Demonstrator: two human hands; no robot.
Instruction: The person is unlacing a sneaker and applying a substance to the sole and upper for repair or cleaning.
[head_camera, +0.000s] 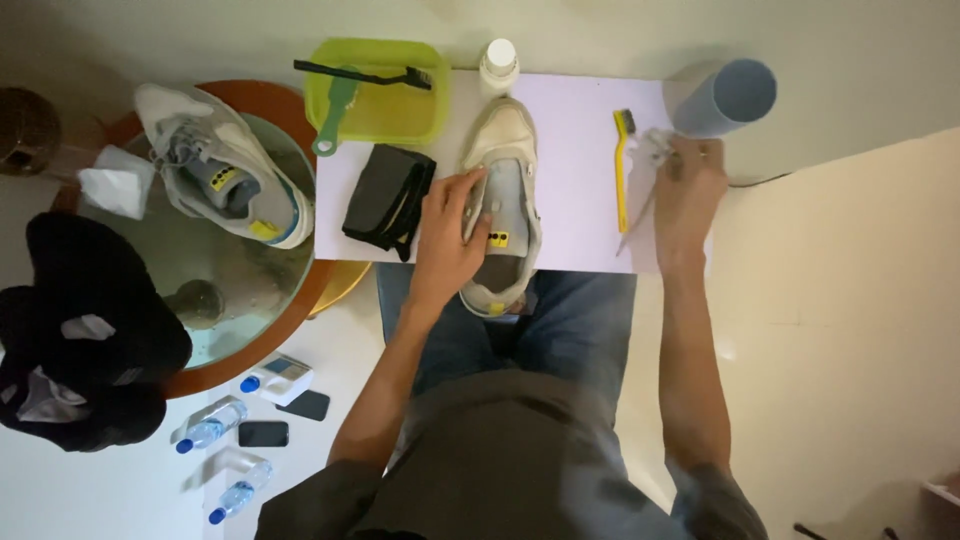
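Note:
A pale sneaker (505, 180) lies lengthwise on the white table top (575, 150), its heel over my lap. My left hand (447, 235) grips the sneaker's left side, fingers over the opening. My right hand (688, 190) is at the table's right edge, closed on a thin whitish brush or tool (650, 160) whose handle slants down left. A yellow-handled brush (621, 165) lies on the table just left of that hand.
A folded black cloth (388, 198) lies left of the sneaker. Behind are a green tub (385, 105) with a black brush (365, 74) across it, a white bottle (498, 64) and a blue-grey cylinder (728, 97). A second sneaker (222, 178) rests on a round glass table; bottles and phones lie on the floor.

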